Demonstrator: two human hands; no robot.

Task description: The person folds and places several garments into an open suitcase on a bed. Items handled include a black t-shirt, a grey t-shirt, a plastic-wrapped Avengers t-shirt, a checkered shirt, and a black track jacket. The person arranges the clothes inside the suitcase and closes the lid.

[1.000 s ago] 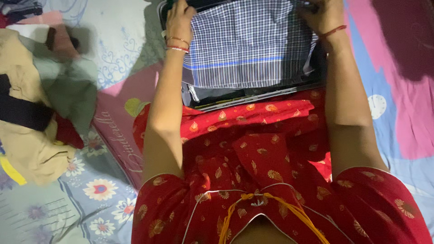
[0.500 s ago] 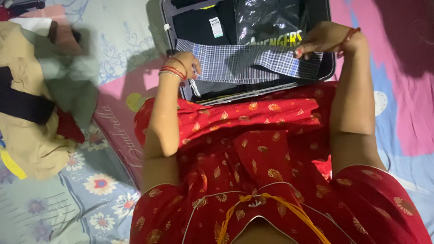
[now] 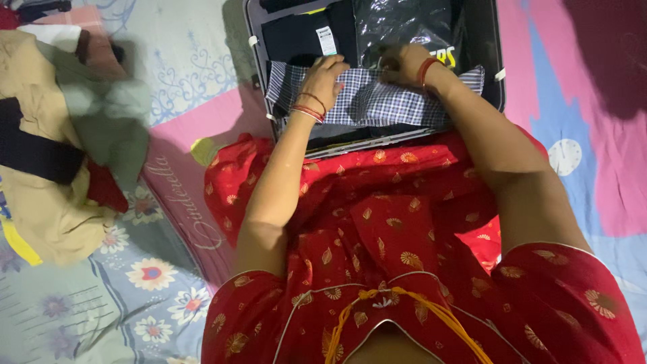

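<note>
An open dark suitcase (image 3: pixel 498 81) lies on the bed in front of me. Across its near part rests a folded blue-and-white checked cloth (image 3: pixel 377 104). My left hand (image 3: pixel 327 77) presses flat on the cloth's left half, bangles on the wrist. My right hand (image 3: pixel 401 64) rests on the cloth's upper middle edge, a red thread around the wrist. Behind the cloth sit a folded black garment with a white tag (image 3: pixel 303 37) and a shiny black plastic-wrapped package (image 3: pixel 404 23). My red patterned dress fills the lower view.
A heap of clothes (image 3: pixel 60 141) in tan, grey-green, black and dark red lies at the left on the patterned bedsheet (image 3: pixel 175 61). Pink and blue sheet areas with a clock motif (image 3: pixel 563 156) spread to the right.
The checked cloth was spread over the whole suitcase, then folded down to a narrow band. Both hands have moved from its outer edges inward and now press on top of it.
</note>
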